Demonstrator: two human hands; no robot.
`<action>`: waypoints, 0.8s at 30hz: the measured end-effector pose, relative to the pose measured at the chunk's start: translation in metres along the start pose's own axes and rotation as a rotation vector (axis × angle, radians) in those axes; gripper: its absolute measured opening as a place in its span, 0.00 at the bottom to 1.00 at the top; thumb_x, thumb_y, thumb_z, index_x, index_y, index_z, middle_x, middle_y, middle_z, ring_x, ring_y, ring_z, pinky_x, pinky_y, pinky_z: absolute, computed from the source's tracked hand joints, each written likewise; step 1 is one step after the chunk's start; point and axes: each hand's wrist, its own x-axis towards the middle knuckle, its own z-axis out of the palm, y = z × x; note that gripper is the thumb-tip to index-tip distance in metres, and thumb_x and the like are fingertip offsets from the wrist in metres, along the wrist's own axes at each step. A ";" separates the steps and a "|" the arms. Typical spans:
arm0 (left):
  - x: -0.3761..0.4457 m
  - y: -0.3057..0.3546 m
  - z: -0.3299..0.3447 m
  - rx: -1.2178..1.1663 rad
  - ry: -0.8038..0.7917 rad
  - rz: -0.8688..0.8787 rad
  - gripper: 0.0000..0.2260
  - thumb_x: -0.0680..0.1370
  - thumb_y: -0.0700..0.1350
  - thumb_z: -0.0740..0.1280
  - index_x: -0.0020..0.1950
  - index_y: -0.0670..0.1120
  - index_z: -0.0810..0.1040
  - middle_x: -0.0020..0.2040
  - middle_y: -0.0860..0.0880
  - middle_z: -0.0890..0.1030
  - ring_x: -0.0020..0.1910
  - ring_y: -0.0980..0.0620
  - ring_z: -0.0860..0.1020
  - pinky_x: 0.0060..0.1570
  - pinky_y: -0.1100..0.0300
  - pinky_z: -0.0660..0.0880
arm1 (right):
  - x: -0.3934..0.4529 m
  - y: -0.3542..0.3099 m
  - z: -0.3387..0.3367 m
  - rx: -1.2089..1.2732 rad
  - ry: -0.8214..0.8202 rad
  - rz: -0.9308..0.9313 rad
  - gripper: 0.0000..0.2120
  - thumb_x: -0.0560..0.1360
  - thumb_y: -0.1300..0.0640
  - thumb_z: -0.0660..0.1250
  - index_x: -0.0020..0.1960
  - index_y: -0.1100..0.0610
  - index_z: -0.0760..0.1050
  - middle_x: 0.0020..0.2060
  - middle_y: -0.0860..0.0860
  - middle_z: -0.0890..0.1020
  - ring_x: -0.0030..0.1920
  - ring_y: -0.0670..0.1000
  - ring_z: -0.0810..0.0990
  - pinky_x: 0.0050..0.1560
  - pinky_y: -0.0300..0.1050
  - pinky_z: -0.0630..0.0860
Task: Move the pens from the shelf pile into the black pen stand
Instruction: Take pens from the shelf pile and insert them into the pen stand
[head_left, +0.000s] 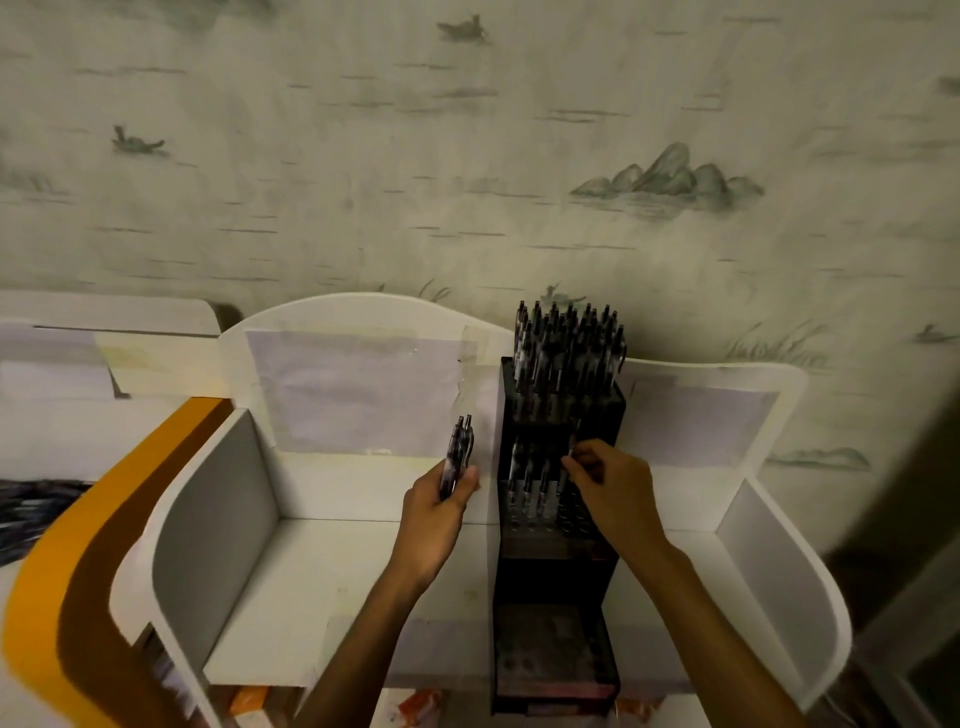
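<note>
Pens (457, 457), a small bundle, are sitting gripped in my left hand (439, 501) at frame centre; my right hand (605, 480) is pinching one pen into the black pen stand (558, 571), risking missing its hole.

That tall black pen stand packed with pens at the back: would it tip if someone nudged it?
Possibly. The black pen stand is tall and narrow, and the pens crowd its top tier, so it looks top-heavy. Its stepped base runs forward along the white shelf, which probably steadies it against a push from the front; sideways seems riskier.
</note>
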 end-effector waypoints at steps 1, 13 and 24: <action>0.001 -0.002 0.001 0.004 -0.001 -0.003 0.07 0.82 0.50 0.64 0.46 0.50 0.76 0.29 0.56 0.73 0.27 0.58 0.71 0.29 0.63 0.70 | 0.000 0.000 0.000 -0.003 -0.001 0.003 0.07 0.74 0.58 0.73 0.50 0.59 0.82 0.41 0.52 0.85 0.40 0.43 0.80 0.44 0.22 0.70; 0.000 -0.003 0.011 -0.013 -0.021 0.002 0.07 0.82 0.50 0.64 0.47 0.50 0.79 0.28 0.58 0.75 0.28 0.59 0.72 0.31 0.67 0.68 | 0.001 -0.008 -0.003 -0.111 -0.124 0.158 0.04 0.73 0.55 0.73 0.43 0.55 0.83 0.37 0.49 0.85 0.36 0.46 0.80 0.42 0.43 0.79; -0.007 0.009 0.011 -0.002 -0.047 0.034 0.06 0.82 0.50 0.64 0.50 0.51 0.78 0.44 0.44 0.79 0.50 0.46 0.76 0.45 0.50 0.81 | -0.007 -0.004 -0.007 -0.081 -0.160 0.173 0.05 0.71 0.56 0.76 0.39 0.55 0.83 0.32 0.43 0.79 0.34 0.38 0.76 0.40 0.31 0.74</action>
